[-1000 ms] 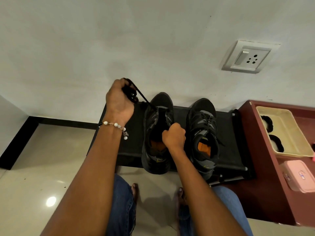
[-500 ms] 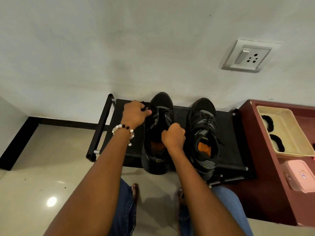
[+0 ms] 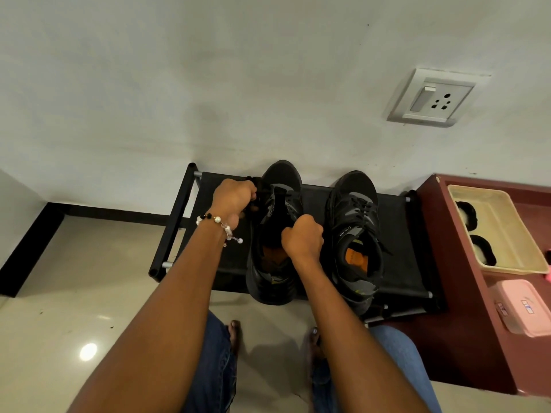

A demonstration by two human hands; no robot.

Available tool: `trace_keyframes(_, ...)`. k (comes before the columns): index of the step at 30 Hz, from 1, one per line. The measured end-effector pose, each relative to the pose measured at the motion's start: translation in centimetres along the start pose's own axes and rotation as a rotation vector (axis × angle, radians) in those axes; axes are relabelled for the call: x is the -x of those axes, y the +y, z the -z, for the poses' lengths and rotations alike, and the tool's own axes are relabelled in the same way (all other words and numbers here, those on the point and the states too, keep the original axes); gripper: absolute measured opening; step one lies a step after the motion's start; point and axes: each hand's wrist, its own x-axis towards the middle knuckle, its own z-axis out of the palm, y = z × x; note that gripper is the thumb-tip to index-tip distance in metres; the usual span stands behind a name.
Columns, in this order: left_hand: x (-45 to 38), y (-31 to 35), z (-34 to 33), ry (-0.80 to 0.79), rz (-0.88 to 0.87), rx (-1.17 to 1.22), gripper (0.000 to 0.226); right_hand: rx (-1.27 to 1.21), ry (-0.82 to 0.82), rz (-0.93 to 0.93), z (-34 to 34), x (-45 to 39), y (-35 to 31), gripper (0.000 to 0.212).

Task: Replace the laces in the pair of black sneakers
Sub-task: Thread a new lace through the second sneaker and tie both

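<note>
Two black sneakers stand side by side on a low black shoe rack (image 3: 396,231), toes to the wall. The left sneaker (image 3: 277,281) has its tongue laid open, and no lacing shows over it. My left hand (image 3: 234,201), with a bead bracelet on the wrist, grips a bunched black lace (image 3: 257,186) at that shoe's left side near the toe. My right hand (image 3: 302,236) is curled over the same shoe's right collar and grips its edge. The right sneaker (image 3: 354,234) is laced, with an orange insole showing.
A maroon cabinet (image 3: 465,308) stands right of the rack, holding a cream tray (image 3: 501,222) and a pink box (image 3: 521,305). A wall socket (image 3: 435,98) sits above. My bare feet and jeans are on the tiled floor (image 3: 74,293) below the rack.
My left hand came down from a raised pull with the lace stretched out, and now sits beside the left sneaker's toe with the lace bunched in it. My right hand stayed put.
</note>
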Motion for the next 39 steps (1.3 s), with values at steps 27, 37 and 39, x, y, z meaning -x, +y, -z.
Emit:
trace_keyframes(27, -2.2, -2.0, -2.5, 0.186, -0.300, -0.359, 0.034, 0.007, -0.030, -0.001, 0.5, 0.1, -0.2, 0.028)
trace_keyframes(37, -1.8, -0.7, -4.0, 0.110, -0.295, -0.012, 0.009, 0.013, -0.045, -0.020, 0.6, 0.1, -0.3, 0.025)
trace_keyframes(39, -1.4, 0.1, -3.5, 0.017, -0.260, 0.130, 0.014, -0.019, -0.114, -0.008, 1.1, -0.2, -0.5, 0.014)
